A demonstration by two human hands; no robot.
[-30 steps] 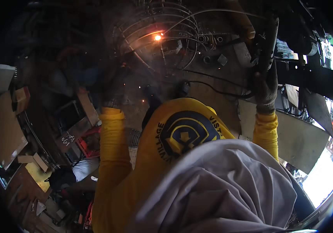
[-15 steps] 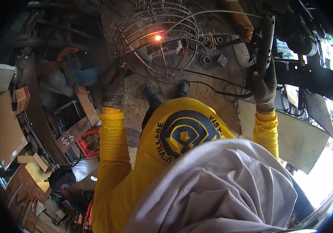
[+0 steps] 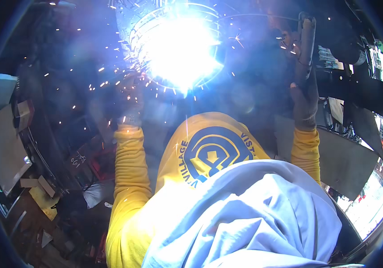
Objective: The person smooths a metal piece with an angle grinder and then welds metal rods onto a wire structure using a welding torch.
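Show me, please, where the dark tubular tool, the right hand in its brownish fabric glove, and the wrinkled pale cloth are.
Dark tubular tool [image 3: 307, 44]: head view, midway along its shaft.
Gloved right hand [image 3: 306, 102]: head view, middle of the hand.
Wrinkled pale cloth [image 3: 254, 214]: head view, on its folds.

Blue-white glare [image 3: 182, 49] burns out the upper centre.

Cage [image 3: 142, 27] ahead, top centre, glare [image 3: 182, 51] over its middle. Left grip [image 3: 131, 100] just left of cage's lower part; contact unclear. Right grip [image 3: 306, 100] well right of cage, round holder [image 3: 306, 44]. Rod [image 3: 263, 16] runs from holder's top leftward toward cage. Panel [image 3: 347, 163] mostly right of right sleeve [image 3: 305, 149]. Cardboard [image 3: 6, 147] far left, carton [image 3: 25, 115] at its upper right corner. Crate [image 3: 103, 163] between cardboard and left sleeve [image 3: 131, 165].
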